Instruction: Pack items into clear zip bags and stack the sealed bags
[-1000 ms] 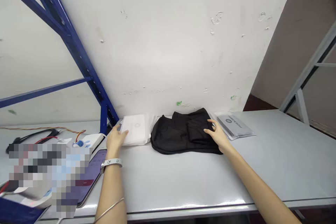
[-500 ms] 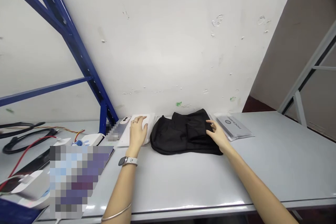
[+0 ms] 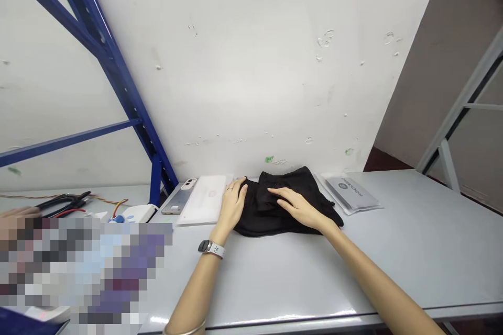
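A black cloth piece (image 3: 271, 224), seemingly a folded garment, lies on the grey table against the wall; I cannot make out its exact kind. My left hand (image 3: 232, 205) rests on its left end, fingers stretched out and hiding that edge. Over the middle of the cloth lies my right hand (image 3: 301, 208), palm down with fingers extended toward the left across a folded layer. Neither hand visibly grips the fabric. Just left of my left hand is a flat white package (image 3: 204, 201) in a clear sleeve.
Beside the white package is a phone (image 3: 177, 200). Grey printed packs (image 3: 351, 193) in clear plastic lie right of the cloth. At left stand a blue rack post (image 3: 129, 89), black cables (image 3: 65, 204) and a pixelated area. Another person's hand (image 3: 19, 215) shows blurred at the left edge.
My left hand has moved right, from the white package onto the cloth. My right hand went left from the cloth's right side, and the upper folded layer now lies further left.
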Available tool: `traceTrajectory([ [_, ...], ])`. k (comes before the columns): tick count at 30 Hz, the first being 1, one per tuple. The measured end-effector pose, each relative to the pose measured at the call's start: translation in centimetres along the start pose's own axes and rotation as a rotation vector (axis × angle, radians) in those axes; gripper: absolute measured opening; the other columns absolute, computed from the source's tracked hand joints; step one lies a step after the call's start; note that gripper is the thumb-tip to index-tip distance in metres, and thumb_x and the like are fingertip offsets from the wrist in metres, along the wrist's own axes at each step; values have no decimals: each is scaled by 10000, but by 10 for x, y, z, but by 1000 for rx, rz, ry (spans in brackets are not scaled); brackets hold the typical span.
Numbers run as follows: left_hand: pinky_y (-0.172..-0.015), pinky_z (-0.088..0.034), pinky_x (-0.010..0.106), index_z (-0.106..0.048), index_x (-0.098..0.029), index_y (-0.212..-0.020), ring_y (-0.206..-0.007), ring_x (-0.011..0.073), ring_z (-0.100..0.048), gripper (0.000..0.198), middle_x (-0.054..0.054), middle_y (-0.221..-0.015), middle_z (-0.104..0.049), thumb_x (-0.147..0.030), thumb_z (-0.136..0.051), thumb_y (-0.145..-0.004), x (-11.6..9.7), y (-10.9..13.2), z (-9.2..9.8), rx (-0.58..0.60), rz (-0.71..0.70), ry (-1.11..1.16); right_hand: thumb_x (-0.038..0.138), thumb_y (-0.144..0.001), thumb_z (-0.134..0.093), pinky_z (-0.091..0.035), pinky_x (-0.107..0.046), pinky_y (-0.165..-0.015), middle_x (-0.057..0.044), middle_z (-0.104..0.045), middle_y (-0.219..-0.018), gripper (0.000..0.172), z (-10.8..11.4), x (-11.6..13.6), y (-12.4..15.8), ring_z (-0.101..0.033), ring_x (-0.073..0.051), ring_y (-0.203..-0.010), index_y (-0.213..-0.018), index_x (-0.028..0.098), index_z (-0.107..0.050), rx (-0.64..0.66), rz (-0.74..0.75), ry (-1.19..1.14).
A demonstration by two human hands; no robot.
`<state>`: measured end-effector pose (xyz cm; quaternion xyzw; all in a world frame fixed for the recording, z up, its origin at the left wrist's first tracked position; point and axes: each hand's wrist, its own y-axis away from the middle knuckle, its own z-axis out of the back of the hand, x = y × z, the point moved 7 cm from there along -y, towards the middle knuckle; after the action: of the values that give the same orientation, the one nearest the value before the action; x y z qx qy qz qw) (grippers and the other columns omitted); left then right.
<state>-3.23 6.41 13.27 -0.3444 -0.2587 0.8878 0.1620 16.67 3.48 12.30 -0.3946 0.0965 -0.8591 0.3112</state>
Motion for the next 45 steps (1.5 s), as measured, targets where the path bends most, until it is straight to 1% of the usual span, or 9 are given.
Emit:
traceTrajectory([
  [5, -1041, -336, 388, -556, -211, -1204, -1187, 222, -486, 354, 77, -1240, -580, -382, -402, -934, 1, 2, -8, 57, 15, 19, 377, -887, -457, -427, -385, -920, -58, -608, -1102, 441, 16, -24, 1, -563, -214, -1035, -1310, 256, -456, -297, -187, -3],
  [11, -1006, -372, 399, -595, -227, -1150, -1146, 239, -523, 341, 69, -1159, -628, -411, -419, -924, -10, 7, -21, 127, 17, 111, 349, -741, -640, -474, -323, -679, 33, -597, -721, 636, -7, -45, -15, -575, -164, -633, -1328, 241, -419, -167, -298, -70],
  [15, -885, -464, 358, -582, -232, -1155, -999, 226, -618, 378, 60, -1062, -673, -469, -428, -904, 0, 8, -26, 172, 227, 359, 252, -777, -563, -481, -311, -764, -1, -629, -892, 539, -13, -1, -33, -610, -159, -794, -1302, 251, -441, -176, -98, -324],
  [18, -716, -516, 306, -580, -198, -1136, -945, 226, -634, 444, 87, -1078, -659, -526, -458, -862, 12, 8, -24, 137, 426, 580, 296, -847, -515, -460, -329, -886, -24, -647, -1069, 506, -16, 28, -37, -602, -171, -1007, -1338, 288, -395, -7, 32, -546],
  [22, -650, -502, 256, -615, -158, -1032, -833, 189, -639, 437, 87, -978, -667, -503, -588, -765, 23, 7, -16, 95, 514, 750, 254, -860, -494, -409, -384, -946, -45, -631, -1162, 449, 6, -3, -31, -567, -200, -1096, -1305, 289, -447, -36, -78, -226],
  [25, -633, -487, 248, -623, -148, -926, -735, 160, -619, 346, 49, -813, -654, -404, -644, -693, 36, 5, -3, 36, 549, 723, 146, -755, -587, -335, -470, -979, -89, -619, -1184, 449, 29, -58, -17, -517, -286, -1153, -1191, 252, -560, -105, -319, 207],
  [30, -608, -466, 248, -642, -150, -967, -702, 147, -590, 347, 42, -827, -649, -364, -534, -717, 60, 5, 28, -99, 578, 536, 172, -720, -615, -383, -434, -920, -90, -656, -1072, 296, 52, -103, 0, -571, -282, -1042, -1010, 224, -648, -126, -375, 249],
  [39, -661, -453, 284, -703, -180, -764, -664, 176, -584, 235, 45, -803, -697, -376, -605, -680, 67, 3, 35, 3, 422, 131, 229, -676, -616, -418, -319, -715, -5, -660, -812, 67, 79, -93, -2, -584, -205, -781, -741, 236, -630, -191, -309, 197],
  [45, -775, -473, 331, -661, -191, -1064, -782, 198, -628, 361, 80, -1048, -699, -371, -515, -787, 68, -5, 20, 46, 352, 146, 281, -623, -670, -326, -272, -570, 49, -502, -574, 82, 92, -73, -4, -462, -144, -588, -656, 227, -618, -167, -297, 72],
])
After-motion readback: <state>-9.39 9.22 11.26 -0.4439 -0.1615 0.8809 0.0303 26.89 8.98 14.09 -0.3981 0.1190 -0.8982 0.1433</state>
